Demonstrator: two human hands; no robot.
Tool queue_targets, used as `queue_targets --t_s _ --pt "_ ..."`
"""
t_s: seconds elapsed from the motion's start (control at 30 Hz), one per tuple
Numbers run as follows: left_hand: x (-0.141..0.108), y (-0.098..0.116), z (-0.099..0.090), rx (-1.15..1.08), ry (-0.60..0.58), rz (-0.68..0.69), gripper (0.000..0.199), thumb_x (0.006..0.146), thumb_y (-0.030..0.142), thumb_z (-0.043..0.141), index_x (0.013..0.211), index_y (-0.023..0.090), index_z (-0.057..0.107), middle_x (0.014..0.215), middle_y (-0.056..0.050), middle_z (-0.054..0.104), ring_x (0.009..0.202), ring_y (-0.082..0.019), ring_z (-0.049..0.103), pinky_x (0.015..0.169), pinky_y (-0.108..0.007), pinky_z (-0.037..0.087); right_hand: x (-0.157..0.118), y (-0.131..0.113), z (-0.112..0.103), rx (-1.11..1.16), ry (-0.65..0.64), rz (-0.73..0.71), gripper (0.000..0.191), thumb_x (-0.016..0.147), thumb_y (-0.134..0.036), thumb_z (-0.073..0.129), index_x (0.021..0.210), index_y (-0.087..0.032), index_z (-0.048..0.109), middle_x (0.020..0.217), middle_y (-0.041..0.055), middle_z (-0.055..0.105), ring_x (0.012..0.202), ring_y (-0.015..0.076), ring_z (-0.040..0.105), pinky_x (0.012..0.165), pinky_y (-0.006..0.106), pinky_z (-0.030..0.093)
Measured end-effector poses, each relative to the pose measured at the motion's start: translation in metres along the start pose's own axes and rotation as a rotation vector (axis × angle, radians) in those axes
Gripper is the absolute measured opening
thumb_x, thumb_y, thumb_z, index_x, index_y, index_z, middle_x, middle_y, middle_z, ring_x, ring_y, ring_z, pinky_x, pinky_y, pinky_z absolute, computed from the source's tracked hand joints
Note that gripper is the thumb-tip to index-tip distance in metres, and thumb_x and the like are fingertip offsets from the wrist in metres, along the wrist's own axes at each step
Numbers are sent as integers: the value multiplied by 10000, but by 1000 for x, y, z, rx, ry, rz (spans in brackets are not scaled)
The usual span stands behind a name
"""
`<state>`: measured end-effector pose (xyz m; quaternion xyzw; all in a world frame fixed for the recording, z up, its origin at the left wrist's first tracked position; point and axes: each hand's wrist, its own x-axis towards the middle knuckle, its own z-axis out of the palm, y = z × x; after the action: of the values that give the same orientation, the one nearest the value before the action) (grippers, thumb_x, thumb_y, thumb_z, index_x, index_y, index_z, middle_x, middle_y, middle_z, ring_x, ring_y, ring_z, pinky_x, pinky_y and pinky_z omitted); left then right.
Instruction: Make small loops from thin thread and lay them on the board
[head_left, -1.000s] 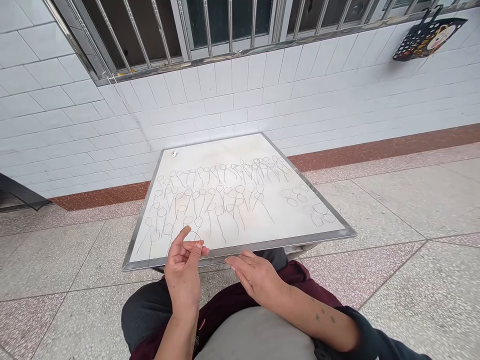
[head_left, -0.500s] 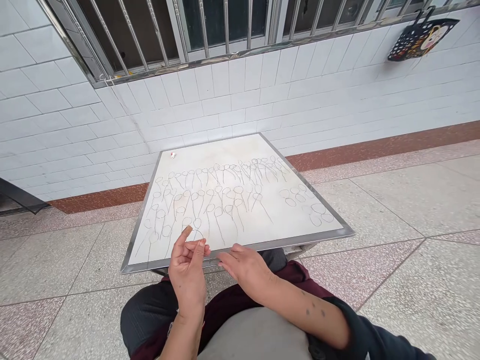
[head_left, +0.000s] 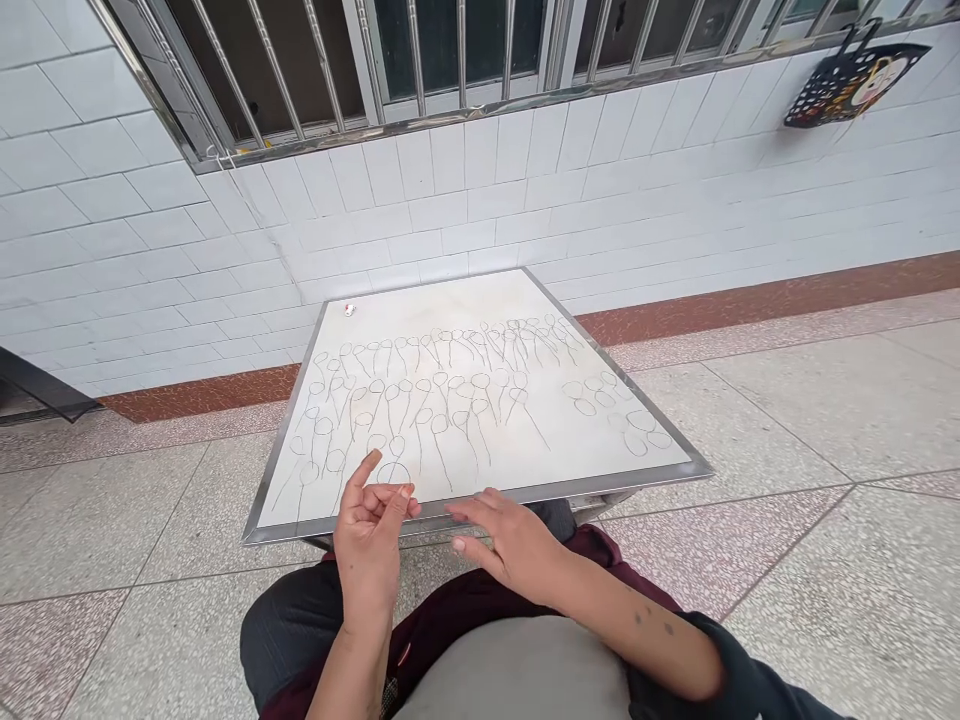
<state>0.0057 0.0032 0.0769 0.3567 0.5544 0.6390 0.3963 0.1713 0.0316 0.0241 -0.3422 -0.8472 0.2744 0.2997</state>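
My left hand point(head_left: 371, 545) is at the near edge of the table, thumb and fingertips pinched together. A thin wire loop point(head_left: 393, 464) rises from the pinch, its lower part hidden by the fingers. To its right, my right hand point(head_left: 517, 545) hovers by the table edge, thumb apart from the fingers, with nothing visible in it. Several thin dark wire pieces point(head_left: 439, 455), each a loop with a long tail, lie in rows on the white table point(head_left: 427, 295). Plain wire rings point(head_left: 646, 420) without visible tails lie in groups on its right side.
A small white-and-red object point(head_left: 349, 310) sits at the table's far left corner. The table stands near a white tiled wall point(head_left: 360, 230) with a barred window point(head_left: 465, 50). A dotted bag point(head_left: 855, 85) hangs at the upper right. My legs are under the near edge.
My right hand has moved slightly right, away from my left hand, and its thumb has spread from the fingers. My left hand keeps its pinch on the wire loop.
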Motion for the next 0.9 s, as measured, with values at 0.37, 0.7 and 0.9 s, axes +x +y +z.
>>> queue_targets --t_s 0.37,0.7,0.9 --pt "-11 -7 6 -92 -319 -268 697 687 275 749 1313 230 447 781 6 687 762 -169 642 730 -302 470 26 -13 -12 871 119 266 190 805 -387 643 823 -202 681 829 -4 536 688 112 581 691 287 492" --pt "-19 -23 8 -165 -314 -286 590 747 359 700 1286 213 509 776 -31 684 796 -193 624 799 -357 442 23 -10 -20 803 108 331 196 851 -389 575 858 -207 649 822 -7 620 758 124 545 692 256 435" --pt "-20 -20 5 -205 -357 -322 537 794 328 663 1293 219 500 704 7 619 768 -156 588 807 -324 428 22 -11 -15 876 102 345 185 811 -361 628 906 -203 645 829 -4 623 765 123 564 705 265 442"
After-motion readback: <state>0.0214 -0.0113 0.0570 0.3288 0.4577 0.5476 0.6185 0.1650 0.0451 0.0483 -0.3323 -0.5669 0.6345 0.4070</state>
